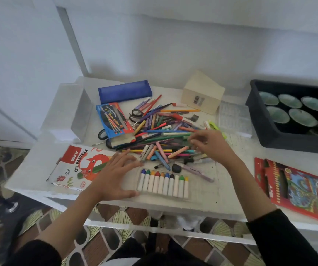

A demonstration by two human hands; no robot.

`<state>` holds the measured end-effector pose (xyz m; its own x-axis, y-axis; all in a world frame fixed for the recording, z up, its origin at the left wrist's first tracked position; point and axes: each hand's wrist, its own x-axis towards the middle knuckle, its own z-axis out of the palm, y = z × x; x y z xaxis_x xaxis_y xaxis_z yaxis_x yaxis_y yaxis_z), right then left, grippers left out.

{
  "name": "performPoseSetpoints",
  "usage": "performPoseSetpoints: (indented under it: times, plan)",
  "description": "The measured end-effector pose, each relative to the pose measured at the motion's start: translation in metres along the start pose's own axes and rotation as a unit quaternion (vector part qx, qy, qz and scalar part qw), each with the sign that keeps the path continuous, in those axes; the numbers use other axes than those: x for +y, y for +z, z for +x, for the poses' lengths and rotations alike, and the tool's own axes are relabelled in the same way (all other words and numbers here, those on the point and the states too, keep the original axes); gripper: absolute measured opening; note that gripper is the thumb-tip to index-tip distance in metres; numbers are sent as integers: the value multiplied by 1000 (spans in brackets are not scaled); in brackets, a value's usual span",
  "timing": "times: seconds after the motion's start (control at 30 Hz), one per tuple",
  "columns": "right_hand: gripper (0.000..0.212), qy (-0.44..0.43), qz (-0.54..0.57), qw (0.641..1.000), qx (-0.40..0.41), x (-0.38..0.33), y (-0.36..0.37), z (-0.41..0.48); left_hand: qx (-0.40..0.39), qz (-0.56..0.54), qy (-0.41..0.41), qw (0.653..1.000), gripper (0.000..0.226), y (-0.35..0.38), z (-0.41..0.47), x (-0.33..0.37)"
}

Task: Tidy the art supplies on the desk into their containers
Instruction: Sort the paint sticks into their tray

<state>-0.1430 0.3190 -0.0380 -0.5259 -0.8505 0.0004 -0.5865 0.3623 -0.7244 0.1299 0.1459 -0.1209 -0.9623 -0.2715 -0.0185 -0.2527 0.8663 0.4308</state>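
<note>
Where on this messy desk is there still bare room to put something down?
Bare desk lies between the tray of pastels and the red pencil pack, and a smaller patch in front of the dark bin. The pile of pens crowds the middle, under the right hand.

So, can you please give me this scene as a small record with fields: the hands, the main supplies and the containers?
left hand: open, flat on the desk beside the tray of oil pastels
right hand: over the pile of pens and crayons, fingers curled; whether it holds something cannot be told
oil pastels box: front left, partly under the left hand
blue pencil case: behind the pile, closed
blue pencil box: left of the pile
red pencil box: front right
dark tray: back right, holds round dishes
</note>
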Motion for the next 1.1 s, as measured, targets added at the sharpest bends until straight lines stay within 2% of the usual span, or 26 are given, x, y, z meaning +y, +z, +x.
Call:
performPoseSetpoints:
  times: [0.1, 0.17, 0.3, 0.4, 0.57, 0.7, 0.83, 1.1]
  plan:
    - [12, -7, -63, 996, 55, 10, -10, 54, -9, 7, -10, 1000, 80, -2, 0, 2]
    - [13, -1, -93, 994, 64, 20, -11, 85, -16, 8, -16, 1000, 80, -3, 0, 3]
    - [19, 45, -162, 985, 45, 38, -6, 127, -24, 8, -23, 999, 82, -2, 1, 2]
    - [26, 37, -178, 983, 24, 43, 4, 146, -31, 19, -25, 999, 84, -1, 1, 0]
    - [14, 37, -231, 972, -20, 40, 16, 162, -29, 21, -20, 999, 82, -1, 1, 0]
    - [20, 30, -264, 964, -28, 42, 15, 165, -17, 12, -15, 1000, 81, 1, 1, -1]
    - [17, 26, -270, 962, -22, 45, 13, 161, -8, 4, -12, 1000, 80, 3, 0, -2]
    - [18, 4, -185, 980, 70, 46, 5, 135, 4, 1, -8, 1000, 80, 5, 1, -4]
